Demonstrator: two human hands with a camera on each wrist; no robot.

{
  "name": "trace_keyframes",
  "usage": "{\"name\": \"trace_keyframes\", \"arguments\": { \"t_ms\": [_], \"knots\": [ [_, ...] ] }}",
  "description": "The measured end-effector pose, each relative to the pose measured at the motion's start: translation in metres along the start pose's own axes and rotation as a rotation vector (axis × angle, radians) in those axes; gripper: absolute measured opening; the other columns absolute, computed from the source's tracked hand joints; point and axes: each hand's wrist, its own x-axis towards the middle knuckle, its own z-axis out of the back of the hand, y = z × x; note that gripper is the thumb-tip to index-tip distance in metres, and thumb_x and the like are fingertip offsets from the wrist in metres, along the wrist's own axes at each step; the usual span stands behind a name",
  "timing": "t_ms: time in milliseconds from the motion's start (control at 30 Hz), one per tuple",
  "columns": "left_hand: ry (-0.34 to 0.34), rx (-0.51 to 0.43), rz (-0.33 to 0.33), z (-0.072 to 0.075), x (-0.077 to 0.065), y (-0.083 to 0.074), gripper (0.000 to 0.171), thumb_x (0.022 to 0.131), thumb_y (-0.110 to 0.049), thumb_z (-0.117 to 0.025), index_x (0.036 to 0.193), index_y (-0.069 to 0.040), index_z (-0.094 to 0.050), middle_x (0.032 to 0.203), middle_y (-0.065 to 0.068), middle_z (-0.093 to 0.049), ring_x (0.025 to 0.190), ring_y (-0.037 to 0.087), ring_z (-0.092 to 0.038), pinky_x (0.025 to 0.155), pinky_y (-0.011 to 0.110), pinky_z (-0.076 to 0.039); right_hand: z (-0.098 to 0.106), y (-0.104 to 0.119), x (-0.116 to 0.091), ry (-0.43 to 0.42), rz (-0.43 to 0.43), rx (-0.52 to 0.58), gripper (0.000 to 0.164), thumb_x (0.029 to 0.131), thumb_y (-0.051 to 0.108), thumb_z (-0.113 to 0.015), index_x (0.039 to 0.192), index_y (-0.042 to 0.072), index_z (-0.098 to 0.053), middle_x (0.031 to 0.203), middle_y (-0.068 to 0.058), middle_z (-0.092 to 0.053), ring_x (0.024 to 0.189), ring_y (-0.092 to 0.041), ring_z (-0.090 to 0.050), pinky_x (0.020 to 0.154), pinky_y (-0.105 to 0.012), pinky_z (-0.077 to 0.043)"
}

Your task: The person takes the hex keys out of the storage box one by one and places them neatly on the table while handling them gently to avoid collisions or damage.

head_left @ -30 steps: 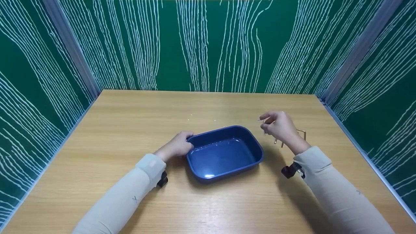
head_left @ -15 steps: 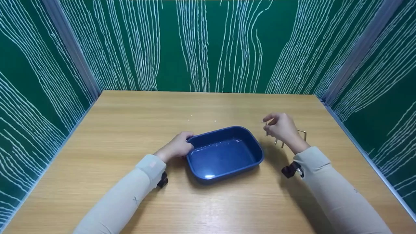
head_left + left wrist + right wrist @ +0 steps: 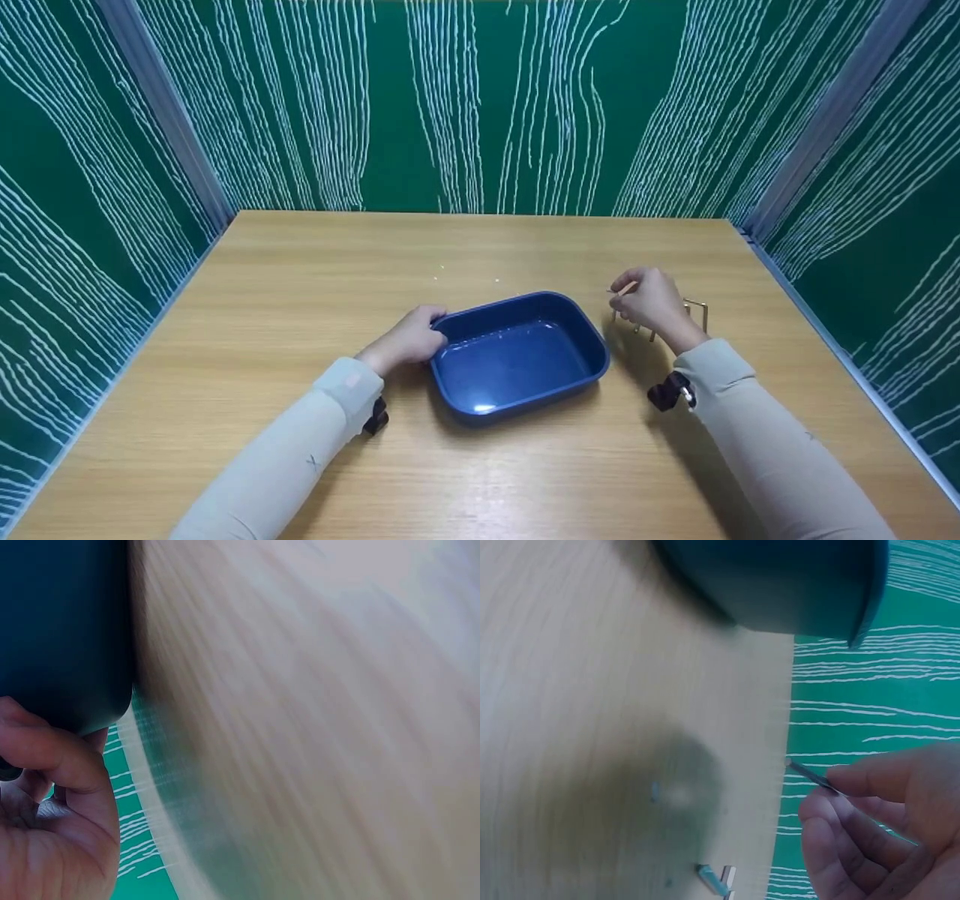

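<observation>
A dark blue rectangular basin (image 3: 517, 364) rests on the wooden table, turned slightly askew. My left hand (image 3: 409, 336) grips its left end, thumb over the rim; in the left wrist view the curled fingers (image 3: 64, 754) lie against its outer wall. Right of the basin, my right hand (image 3: 649, 300) pinches a thin bent metal bar (image 3: 808, 774) between thumb and fingertips. One leg of the bar points down; whether it touches the table I cannot tell. Partly hidden behind the right wrist, thin gold-coloured bent metal bars (image 3: 706, 319) stand on the table.
Small pale specks (image 3: 496, 280) lie on the table (image 3: 337, 255) beyond the basin. Green walls (image 3: 382, 112) with white wavy lines enclose the back and both sides. The ends of metal bars (image 3: 712, 880) show low in the right wrist view.
My right hand has shifted slightly right, then lowered toward the table with the bent metal bar. My left hand and the basin have stayed in place.
</observation>
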Motion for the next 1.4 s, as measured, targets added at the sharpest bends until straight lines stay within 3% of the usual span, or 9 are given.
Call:
{"name": "trace_keyframes", "arguments": {
  "t_ms": [133,367,600,900,1133,1400],
  "knots": [
    [-0.003,0.006,-0.002,0.001,-0.001,-0.001,0.022,0.085,0.005,-0.054,0.101,-0.003,-0.066,0.097,0.005,-0.063,0.089,0.020,-0.058,0.074,0.027,-0.048,-0.002,-0.005,0.004,0.027,-0.037,0.009,0.023,0.096,0.006,-0.069,0.116,-0.005,-0.070,0.083,-0.005,-0.071,0.067,-0.012,-0.064,0.059,-0.025,-0.056],
    [0.007,0.036,-0.030,0.002,-0.002,-0.001,0.015,0.087,0.003,-0.055,0.097,-0.004,-0.064,0.092,0.003,-0.059,0.085,0.020,-0.056,0.073,0.028,-0.046,-0.002,-0.017,0.013,0.049,-0.083,-0.040,0.018,0.099,0.012,-0.068,0.111,-0.001,-0.070,0.081,-0.007,-0.073,0.065,-0.018,-0.066,0.051,-0.036,-0.055],
    [0.006,0.030,-0.018,0.002,-0.001,-0.001,0.020,0.087,0.004,-0.056,0.101,-0.003,-0.066,0.096,0.005,-0.062,0.088,0.020,-0.058,0.076,0.028,-0.047,-0.004,-0.027,0.015,0.042,-0.106,-0.041,0.017,0.100,0.011,-0.067,0.110,-0.002,-0.070,0.090,-0.011,-0.072,0.072,-0.019,-0.066,0.057,-0.031,-0.054],
    [0.001,0.027,-0.004,0.002,0.000,-0.001,0.020,0.086,0.004,-0.056,0.101,-0.004,-0.066,0.096,0.005,-0.062,0.088,0.021,-0.058,0.075,0.028,-0.048,-0.004,-0.033,0.020,0.078,-0.126,-0.015,0.017,0.101,0.011,-0.065,0.112,-0.001,-0.072,0.094,-0.012,-0.075,0.077,-0.021,-0.069,0.064,-0.033,-0.057],
    [0.006,0.026,0.009,0.002,-0.001,-0.001,0.023,0.087,0.004,-0.056,0.105,-0.004,-0.068,0.101,0.007,-0.065,0.091,0.021,-0.060,0.078,0.028,-0.049,-0.004,-0.039,0.024,0.071,-0.071,-0.040,0.016,0.099,0.009,-0.067,0.101,-0.003,-0.077,0.081,-0.009,-0.076,0.070,-0.019,-0.068,0.060,-0.032,-0.056],
    [0.014,0.016,0.002,0.002,0.001,-0.001,0.023,0.086,0.003,-0.054,0.104,-0.003,-0.067,0.100,0.007,-0.065,0.091,0.020,-0.059,0.076,0.027,-0.048,-0.006,-0.046,0.027,0.047,-0.058,-0.123,0.022,0.092,0.007,-0.064,0.076,0.002,-0.077,0.062,-0.003,-0.067,0.050,-0.018,-0.060,0.048,-0.033,-0.051]
  ]
}}
